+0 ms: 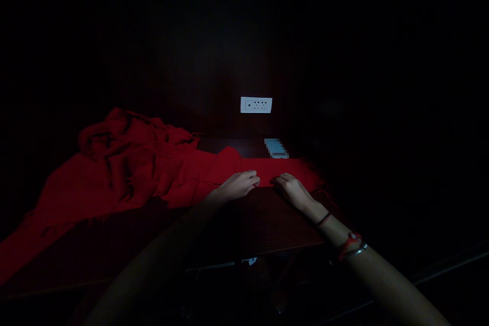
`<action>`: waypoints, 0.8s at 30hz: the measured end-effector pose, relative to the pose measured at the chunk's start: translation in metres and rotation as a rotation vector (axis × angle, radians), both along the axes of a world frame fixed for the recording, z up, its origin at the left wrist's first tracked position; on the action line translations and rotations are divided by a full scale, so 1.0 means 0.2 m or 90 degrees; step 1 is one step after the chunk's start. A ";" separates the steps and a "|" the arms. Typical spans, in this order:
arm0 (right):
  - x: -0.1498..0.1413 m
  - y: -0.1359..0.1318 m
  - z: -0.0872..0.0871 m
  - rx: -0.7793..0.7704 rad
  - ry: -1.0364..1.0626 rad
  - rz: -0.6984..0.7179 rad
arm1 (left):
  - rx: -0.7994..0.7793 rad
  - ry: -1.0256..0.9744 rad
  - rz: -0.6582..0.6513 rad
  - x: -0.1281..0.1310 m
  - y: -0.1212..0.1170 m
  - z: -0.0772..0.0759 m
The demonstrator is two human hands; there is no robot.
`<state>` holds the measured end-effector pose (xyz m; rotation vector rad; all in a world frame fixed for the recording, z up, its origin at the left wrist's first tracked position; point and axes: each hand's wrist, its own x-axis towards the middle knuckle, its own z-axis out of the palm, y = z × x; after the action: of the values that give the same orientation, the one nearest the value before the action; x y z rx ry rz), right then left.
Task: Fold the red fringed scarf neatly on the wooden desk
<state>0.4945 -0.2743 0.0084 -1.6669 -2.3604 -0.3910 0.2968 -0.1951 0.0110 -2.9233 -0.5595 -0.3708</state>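
Observation:
A long red scarf [202,168] with fringed ends lies across the dark table. Its left part is heaped in loose folds, while the right part is a flat, narrow strip. My left hand [240,184], with a ring on one finger, pinches the near edge of this strip. A short gap to the right, my right hand [293,189] has its fingers curled on the same edge; its fingertips are partly hidden. Bracelets [351,246] circle my right wrist and forearm.
Behind the strip lies a pale blue, blurred flat thing [276,148]. A white wall socket [256,105] is mounted on the dark wall beyond. The table's [263,224] front edge runs below my hands. Much of the surrounding room is too dark to make out.

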 end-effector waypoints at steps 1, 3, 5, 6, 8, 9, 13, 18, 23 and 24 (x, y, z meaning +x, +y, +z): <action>0.00 0.00 0.00 -0.002 -0.007 -0.007 | -0.006 0.000 0.007 0.00 0.00 0.00; -0.01 0.00 0.00 -0.008 -0.030 -0.023 | -0.017 0.010 0.018 0.00 0.00 0.00; -0.02 -0.01 0.01 -0.010 -0.059 -0.035 | -0.019 0.028 0.022 0.00 0.00 0.01; -0.01 -0.02 0.01 -0.012 -0.072 -0.037 | -0.016 0.039 0.018 -0.01 -0.01 0.01; 0.00 -0.06 0.02 -0.024 -0.100 -0.041 | -0.007 0.054 -0.001 -0.01 -0.01 0.01; 0.02 -0.08 0.02 -0.036 -0.111 -0.045 | -0.002 0.057 -0.013 -0.01 -0.01 0.02; 0.10 -0.16 0.01 -0.078 -0.135 -0.088 | -0.008 0.052 -0.044 -0.02 0.01 0.02; 0.17 -0.17 0.02 -0.084 -0.150 -0.146 | -0.023 0.064 -0.032 -0.02 0.02 0.02; 0.16 -0.14 0.05 -0.061 -0.142 -0.172 | 0.059 0.079 -0.006 -0.01 -0.01 0.01; 0.14 -0.13 0.06 -0.053 -0.136 -0.165 | 0.067 0.074 -0.002 -0.01 -0.01 0.01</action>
<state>0.5233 -0.3009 0.0203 -2.0734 -2.3371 -0.5487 0.2951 -0.1974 0.0124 -2.8224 -0.5030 -0.2222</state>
